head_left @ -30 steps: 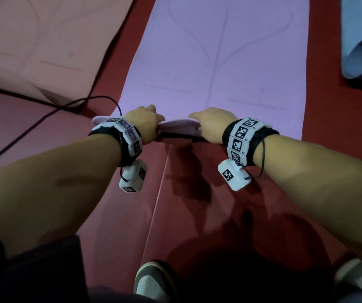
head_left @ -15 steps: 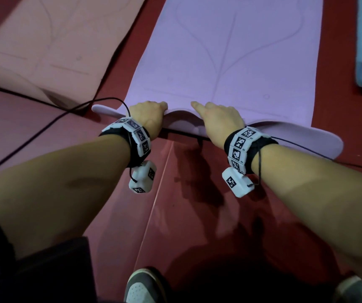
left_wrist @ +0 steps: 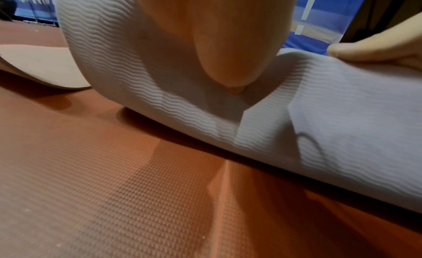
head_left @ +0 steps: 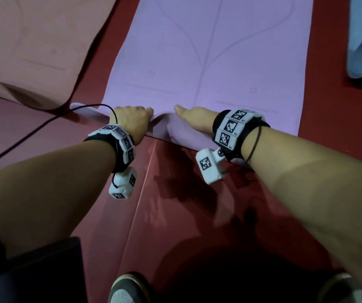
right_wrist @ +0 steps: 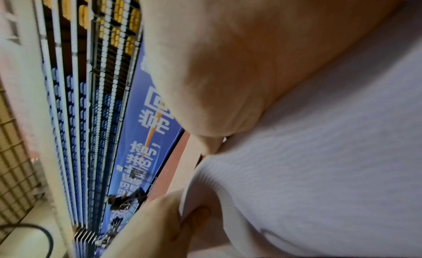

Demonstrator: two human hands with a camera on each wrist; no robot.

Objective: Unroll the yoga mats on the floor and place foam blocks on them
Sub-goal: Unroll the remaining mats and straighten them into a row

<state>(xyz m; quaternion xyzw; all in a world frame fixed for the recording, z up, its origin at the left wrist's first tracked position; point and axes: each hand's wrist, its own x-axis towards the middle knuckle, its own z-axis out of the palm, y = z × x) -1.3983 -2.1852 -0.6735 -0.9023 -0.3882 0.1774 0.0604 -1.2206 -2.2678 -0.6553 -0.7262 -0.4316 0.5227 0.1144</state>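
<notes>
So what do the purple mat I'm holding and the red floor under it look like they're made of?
The purple mat looks like soft foam, matte: its underside shows fine wavy ribbing in the left wrist view, and its edge curls and creases where the left hand grips it. The red floor looks like rubbery or vinyl matting with a fine embossed grid, a slight sheen and a raised seam; which one is unclear.

I see the purple mat (head_left: 219,51) lying unrolled flat on the red floor, its near end curled up, ribbed underside showing.
</notes>
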